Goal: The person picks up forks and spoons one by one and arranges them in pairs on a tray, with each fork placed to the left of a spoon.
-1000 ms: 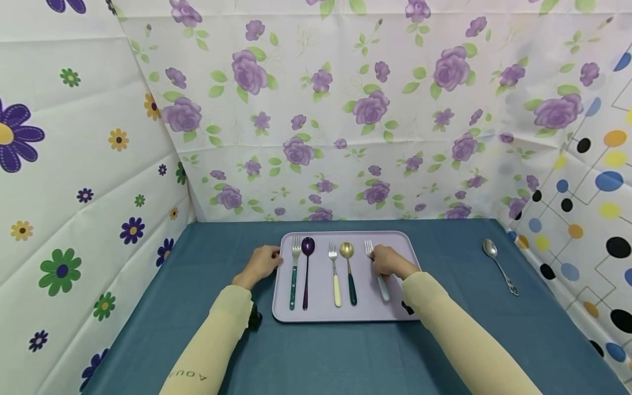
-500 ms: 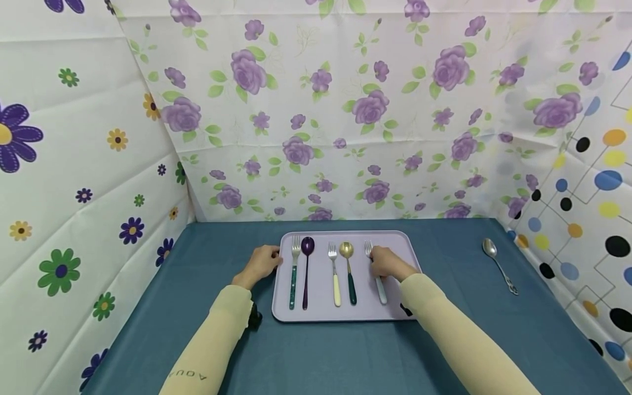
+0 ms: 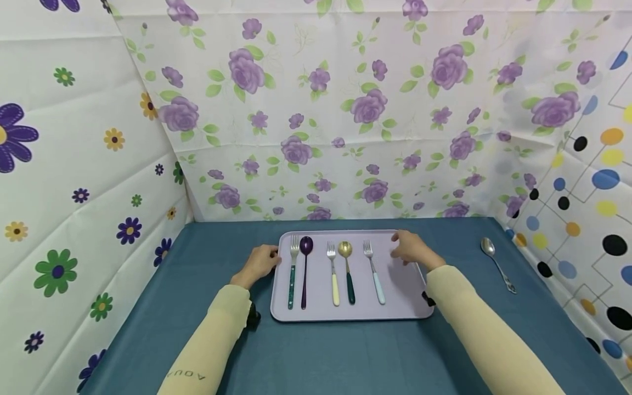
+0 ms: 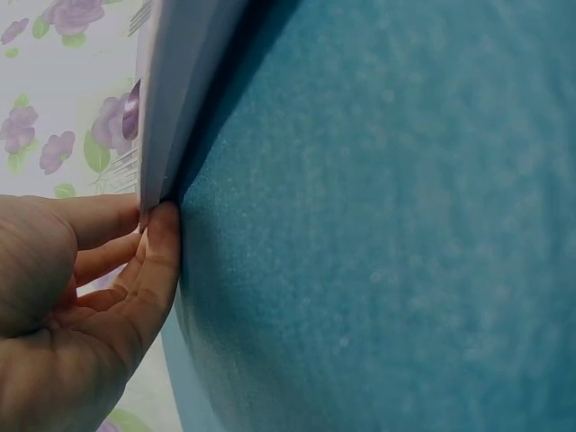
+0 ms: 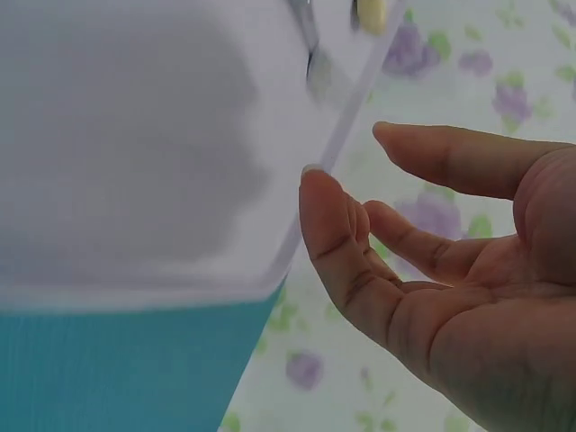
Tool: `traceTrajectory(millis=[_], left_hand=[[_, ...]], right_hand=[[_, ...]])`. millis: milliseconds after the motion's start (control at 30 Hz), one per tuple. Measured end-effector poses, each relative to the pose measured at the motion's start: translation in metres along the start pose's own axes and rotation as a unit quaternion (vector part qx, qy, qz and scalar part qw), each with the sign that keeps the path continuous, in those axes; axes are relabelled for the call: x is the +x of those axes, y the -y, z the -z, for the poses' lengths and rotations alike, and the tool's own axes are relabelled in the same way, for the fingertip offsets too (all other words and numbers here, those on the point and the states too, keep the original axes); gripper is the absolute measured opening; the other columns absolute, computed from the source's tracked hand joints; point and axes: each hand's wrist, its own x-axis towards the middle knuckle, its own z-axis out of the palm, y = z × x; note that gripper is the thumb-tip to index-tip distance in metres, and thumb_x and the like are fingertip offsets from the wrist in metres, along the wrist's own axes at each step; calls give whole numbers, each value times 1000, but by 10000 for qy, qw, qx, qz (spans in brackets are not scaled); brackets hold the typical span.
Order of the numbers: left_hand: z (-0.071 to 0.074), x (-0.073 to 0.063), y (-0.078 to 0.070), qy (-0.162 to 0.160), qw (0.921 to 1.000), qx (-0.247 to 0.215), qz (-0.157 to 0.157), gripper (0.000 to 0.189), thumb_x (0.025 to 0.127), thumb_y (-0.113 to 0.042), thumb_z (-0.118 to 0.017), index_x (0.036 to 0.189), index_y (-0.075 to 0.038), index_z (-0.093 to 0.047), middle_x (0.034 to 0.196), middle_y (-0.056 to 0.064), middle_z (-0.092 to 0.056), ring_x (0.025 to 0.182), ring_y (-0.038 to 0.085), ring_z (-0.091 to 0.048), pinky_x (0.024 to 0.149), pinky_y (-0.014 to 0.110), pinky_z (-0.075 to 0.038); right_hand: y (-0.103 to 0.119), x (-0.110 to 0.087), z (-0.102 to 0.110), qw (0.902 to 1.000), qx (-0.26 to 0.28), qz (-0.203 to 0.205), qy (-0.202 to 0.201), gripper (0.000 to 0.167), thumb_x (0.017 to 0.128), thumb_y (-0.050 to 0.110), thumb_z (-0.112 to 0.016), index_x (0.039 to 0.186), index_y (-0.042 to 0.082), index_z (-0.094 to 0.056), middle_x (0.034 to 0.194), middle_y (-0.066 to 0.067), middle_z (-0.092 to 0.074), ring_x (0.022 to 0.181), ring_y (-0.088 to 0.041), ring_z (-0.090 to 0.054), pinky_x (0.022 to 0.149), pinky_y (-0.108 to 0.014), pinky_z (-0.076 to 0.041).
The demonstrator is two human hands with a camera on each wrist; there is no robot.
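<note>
A pale lilac tray [image 3: 316, 312] lies on the table with cutlery in a row. From left to right there is a fork with a dark green handle [image 3: 292, 285], a purple spoon [image 3: 304, 274], a fork with a cream handle [image 3: 336, 288], a gold spoon with a green handle [image 3: 350, 285] and a fork with a pale blue handle [image 3: 378, 285]. My left hand [image 4: 99, 279] pinches the tray's left rim [image 4: 171, 99] between thumb and fingers. Over the tray's right part is my right hand [image 3: 413, 249], holding nothing, its thumb and fingers apart in the right wrist view.
A silver spoon with an ornate handle [image 3: 497, 263] lies on the blue tablecloth [image 3: 459, 258], right of the tray. Floral cloth [image 3: 316, 109] hangs behind the table, with patterned cloths on the left and right sides.
My right hand has let go of the pale blue-handled fork, which now lies on the tray, and has moved right and away from it. My left hand stays at the tray's rim.
</note>
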Motion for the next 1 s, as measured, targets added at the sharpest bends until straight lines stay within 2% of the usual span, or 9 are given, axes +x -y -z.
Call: traceTrajectory(millis=[133, 267, 500, 667, 833, 1000], left_hand=[[1, 0, 0, -25, 10000, 23, -2, 16, 103, -7, -63, 114, 2, -70, 75, 7, -57, 68, 17, -52, 62, 30, -40], [0, 0, 0, -47, 10000, 50, -68, 16, 103, -6, -62, 114, 3, -70, 75, 6, -56, 67, 17, -52, 62, 30, -40], [1, -1, -1, -20, 10000, 48, -70, 24, 103, -8, -63, 123, 3, -69, 76, 7, -58, 67, 17, -52, 62, 30, -40], [1, 0, 1, -3, 9999, 12, -106, 19, 104, -8, -62, 117, 2, -70, 74, 6, -56, 66, 17, -52, 61, 30, -40], [2, -1, 2, 10, 9999, -27, -130, 21, 104, -7, -62, 120, 4, -69, 74, 6, -57, 66, 17, -52, 61, 29, -40], [0, -1, 1, 31, 10000, -17, -67, 30, 104, -8, -61, 131, 5, -66, 78, 8, -59, 68, 17, -53, 62, 29, -41]], right_hand=[[-16, -4, 14, 9999, 88, -13, 49, 54, 95, 4, -66, 140, -17, -47, 123, -38, -59, 69, -30, -67, 69, -41, -57], [-28, -6, 23, 10000, 86, 29, -4, 53, 96, 6, -64, 141, -17, -48, 134, -41, -53, 81, -38, -72, 73, -44, -60], [-50, -10, 38, 9998, 51, 122, -173, 48, 99, 8, -63, 140, -14, -51, 124, -37, -61, 92, -44, -69, 75, -46, -58], [-72, -17, 52, 9984, -150, 61, -534, 42, 98, 5, -59, 136, -13, -55, 125, -37, -60, 108, -50, -62, 83, -55, -55], [-97, -25, 64, 9964, -167, -31, -825, 41, 98, 4, -59, 135, -14, -55, 122, -39, -60, 106, -53, -61, 82, -56, -53], [-109, -32, 70, 9951, -197, -135, -958, 41, 98, 3, -60, 135, -14, -54, 123, -40, -59, 107, -54, -60, 83, -57, -53]])
